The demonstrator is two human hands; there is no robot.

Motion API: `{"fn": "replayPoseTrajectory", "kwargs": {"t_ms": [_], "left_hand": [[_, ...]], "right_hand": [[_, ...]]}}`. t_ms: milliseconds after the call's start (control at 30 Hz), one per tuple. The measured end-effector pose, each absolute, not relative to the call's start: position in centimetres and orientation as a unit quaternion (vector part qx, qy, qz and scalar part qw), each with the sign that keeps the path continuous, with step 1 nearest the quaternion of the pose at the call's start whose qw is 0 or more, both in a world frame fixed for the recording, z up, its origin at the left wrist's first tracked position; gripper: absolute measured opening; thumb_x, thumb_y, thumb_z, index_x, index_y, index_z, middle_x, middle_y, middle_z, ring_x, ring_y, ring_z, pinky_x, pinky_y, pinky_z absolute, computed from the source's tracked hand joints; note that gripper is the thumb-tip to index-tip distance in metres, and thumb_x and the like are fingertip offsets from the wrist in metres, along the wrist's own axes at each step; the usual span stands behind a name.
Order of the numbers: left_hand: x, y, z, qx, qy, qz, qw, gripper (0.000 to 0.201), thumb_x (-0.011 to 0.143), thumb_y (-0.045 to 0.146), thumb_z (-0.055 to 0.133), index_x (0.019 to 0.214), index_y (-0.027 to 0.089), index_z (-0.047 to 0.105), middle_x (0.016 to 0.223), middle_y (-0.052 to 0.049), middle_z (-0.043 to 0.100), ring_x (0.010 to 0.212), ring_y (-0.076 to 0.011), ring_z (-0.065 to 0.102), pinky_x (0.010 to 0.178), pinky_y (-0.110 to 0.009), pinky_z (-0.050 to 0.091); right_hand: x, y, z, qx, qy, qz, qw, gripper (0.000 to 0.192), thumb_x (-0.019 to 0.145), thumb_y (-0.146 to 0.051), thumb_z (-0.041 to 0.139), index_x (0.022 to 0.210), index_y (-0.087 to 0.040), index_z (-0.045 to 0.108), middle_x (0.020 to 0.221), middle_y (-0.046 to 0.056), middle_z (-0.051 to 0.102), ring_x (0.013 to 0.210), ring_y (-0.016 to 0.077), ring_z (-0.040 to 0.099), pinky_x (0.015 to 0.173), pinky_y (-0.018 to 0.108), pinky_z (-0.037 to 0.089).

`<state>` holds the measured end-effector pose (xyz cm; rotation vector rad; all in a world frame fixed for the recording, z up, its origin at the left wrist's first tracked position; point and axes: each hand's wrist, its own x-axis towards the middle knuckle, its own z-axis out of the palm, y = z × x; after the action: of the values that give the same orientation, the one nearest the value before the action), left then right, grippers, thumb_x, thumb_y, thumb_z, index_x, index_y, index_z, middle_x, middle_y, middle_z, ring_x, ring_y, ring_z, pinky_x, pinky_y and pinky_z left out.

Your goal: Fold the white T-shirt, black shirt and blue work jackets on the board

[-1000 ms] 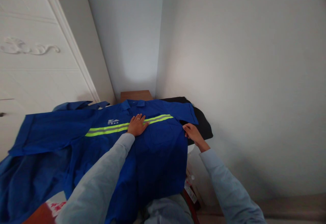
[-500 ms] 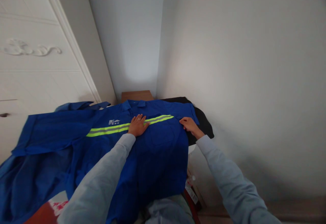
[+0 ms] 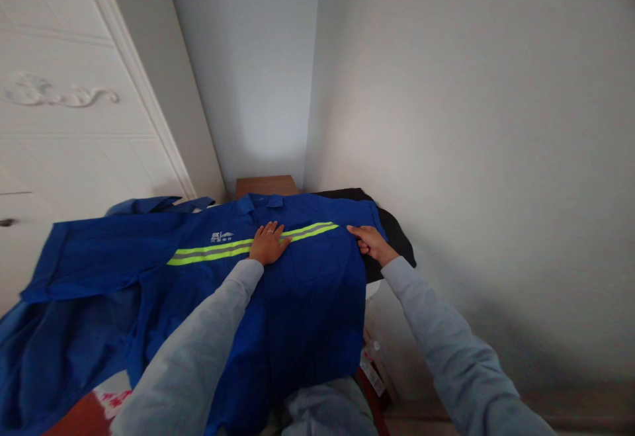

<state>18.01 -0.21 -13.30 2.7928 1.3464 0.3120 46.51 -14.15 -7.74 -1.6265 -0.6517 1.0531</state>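
A blue work jacket [image 3: 208,277] with a yellow-green reflective stripe [image 3: 248,244] lies spread, collar toward the far wall. The body looks laid out, but the wide left part is rumpled and nothing appears folded yet. The left hand [image 3: 268,243] presses flat, fingers spread, on the stripe; the right hand [image 3: 370,243] pinches the jacket's right edge. The jacket hides the surface under it. A dark garment [image 3: 394,241] lies beside the grey wall [image 3: 471,158], a white panelled door [image 3: 74,125] stands left, and a brown cabinet top [image 3: 265,186] fills the corner.
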Motion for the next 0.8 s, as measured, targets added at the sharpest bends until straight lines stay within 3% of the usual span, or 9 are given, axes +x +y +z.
{"fn": "replayPoseTrajectory", "kwargs": {"t_ms": [100,333,500,633,800], "left_hand": [[17.9,-0.3,-13.3,0.896,0.431,0.107,0.017,0.066,0.099,0.054,0.031,0.147,0.012,0.046,0.155,-0.018,0.042,0.146,-0.0305,0.034,0.12,-0.047,0.023],[18.0,-0.1,-13.4,0.893,0.433,0.117,0.031,0.064,0.098,0.054,0.033,0.147,0.014,0.046,0.155,-0.017,0.042,0.147,-0.0308,0.033,0.12,-0.048,0.022],[18.0,0.0,-13.6,0.896,0.429,0.112,0.024,0.066,0.098,0.055,0.031,0.147,0.013,0.046,0.155,-0.018,0.042,0.147,-0.03,0.032,0.12,-0.048,0.022],[17.9,-0.2,-13.5,0.896,0.43,0.111,0.02,0.066,0.098,0.055,0.031,0.147,0.012,0.046,0.155,-0.018,0.041,0.146,-0.0306,0.033,0.12,-0.047,0.023],[17.9,-0.4,-13.3,0.896,0.431,0.108,0.018,0.065,0.099,0.055,0.03,0.147,0.014,0.046,0.155,-0.017,0.042,0.146,-0.0302,0.033,0.12,-0.047,0.023]], "right_hand": [[46.8,-13.8,-8.0,-0.685,-0.279,0.412,0.533,0.043,0.068,-0.033,0.083,0.064,-0.022,0.042,0.04,-0.013,0.033,0.033,0.0028,0.026,0.031,0.015,0.015],[47.4,-14.3,-9.1,-0.706,-0.276,0.361,0.543,0.033,0.066,-0.033,0.085,0.068,-0.017,0.056,0.045,-0.009,0.043,0.037,0.0038,0.035,0.031,0.014,0.023],[47.6,-14.2,-8.8,-0.699,-0.268,0.382,0.543,0.034,0.077,-0.039,0.077,0.067,-0.018,0.052,0.052,-0.007,0.048,0.036,0.0034,0.036,0.03,0.014,0.021],[47.8,-13.4,-8.4,-0.691,-0.266,0.39,0.548,0.037,0.078,-0.031,0.076,0.06,-0.019,0.046,0.049,-0.008,0.046,0.034,0.0022,0.03,0.03,0.015,0.018],[48.5,-12.9,-8.8,-0.709,-0.253,0.326,0.572,0.026,0.076,-0.027,0.077,0.066,-0.017,0.054,0.053,-0.003,0.058,0.033,0.0028,0.032,0.029,0.016,0.021]]}}
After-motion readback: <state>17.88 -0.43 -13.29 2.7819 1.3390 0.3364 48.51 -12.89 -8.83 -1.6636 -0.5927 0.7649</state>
